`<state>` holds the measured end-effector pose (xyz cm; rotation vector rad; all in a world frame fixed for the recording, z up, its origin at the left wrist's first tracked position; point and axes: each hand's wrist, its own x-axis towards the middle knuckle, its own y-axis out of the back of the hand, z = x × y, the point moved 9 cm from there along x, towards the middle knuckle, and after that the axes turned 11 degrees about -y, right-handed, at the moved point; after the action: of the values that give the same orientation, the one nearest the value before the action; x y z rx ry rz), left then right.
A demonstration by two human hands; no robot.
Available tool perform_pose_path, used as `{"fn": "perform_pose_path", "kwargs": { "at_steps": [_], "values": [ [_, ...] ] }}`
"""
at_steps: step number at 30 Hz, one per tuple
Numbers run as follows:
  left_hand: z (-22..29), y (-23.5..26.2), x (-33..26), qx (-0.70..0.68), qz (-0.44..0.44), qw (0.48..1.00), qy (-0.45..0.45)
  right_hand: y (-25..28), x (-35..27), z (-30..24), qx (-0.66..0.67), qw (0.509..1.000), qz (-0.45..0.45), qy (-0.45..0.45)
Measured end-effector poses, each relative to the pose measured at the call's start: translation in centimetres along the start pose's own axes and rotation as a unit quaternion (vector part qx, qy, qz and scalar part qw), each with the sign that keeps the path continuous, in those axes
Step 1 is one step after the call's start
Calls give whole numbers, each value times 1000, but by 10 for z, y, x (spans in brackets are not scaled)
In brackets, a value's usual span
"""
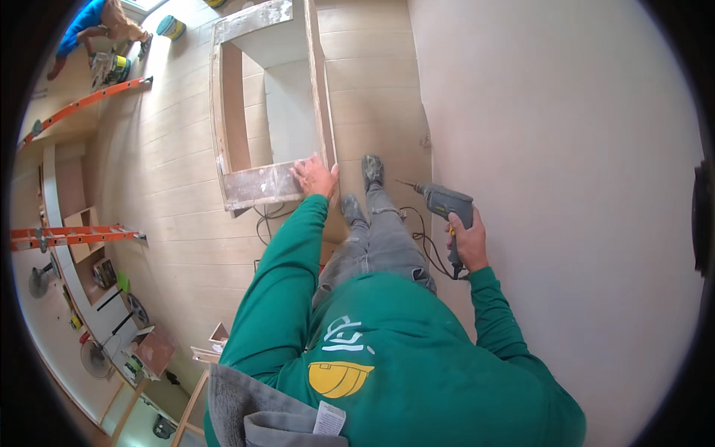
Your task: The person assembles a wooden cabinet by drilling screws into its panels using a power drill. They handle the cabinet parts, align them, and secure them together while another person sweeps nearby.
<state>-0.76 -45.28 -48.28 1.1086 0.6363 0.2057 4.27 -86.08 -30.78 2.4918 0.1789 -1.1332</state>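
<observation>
My right hand [469,238] is wrapped round the handle of a grey corded drill [447,203]. The drill's thin bit points left, over the floor near my shoes. My left hand [316,177] lies on the near right corner of a long wooden frame [249,188], its fingers spread over the paint-splashed end board. Pale panels show inside the frame, and its wood is worn and stained. A dark cable [426,238] runs from below the drill handle and loops beside my legs.
A plain pale wall [566,149] rises close on my right. Two orange ladders [89,100] stand at the left. Beyond them another person [112,22] bends beside a bucket [170,27]. Shelving [74,246], fans [97,357] and small boxes line the left side.
</observation>
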Motion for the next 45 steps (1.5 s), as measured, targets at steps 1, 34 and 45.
{"fn": "perform_pose_path", "kwargs": {
  "at_steps": [1, 34, 45],
  "values": [
    [0, 5, 5, 14, -18, 1000, 7, -8, 13, -3, 4, 1000, -8, -6],
    [-262, 61, 123, 198, -216, 956, 10, -139, 178, 23, 181, 910, -321, -190],
    [-260, 65, 139, 275, -88, 935, -204, -317, 69, 129, 353, 821, -358, -270]
  ]
}}
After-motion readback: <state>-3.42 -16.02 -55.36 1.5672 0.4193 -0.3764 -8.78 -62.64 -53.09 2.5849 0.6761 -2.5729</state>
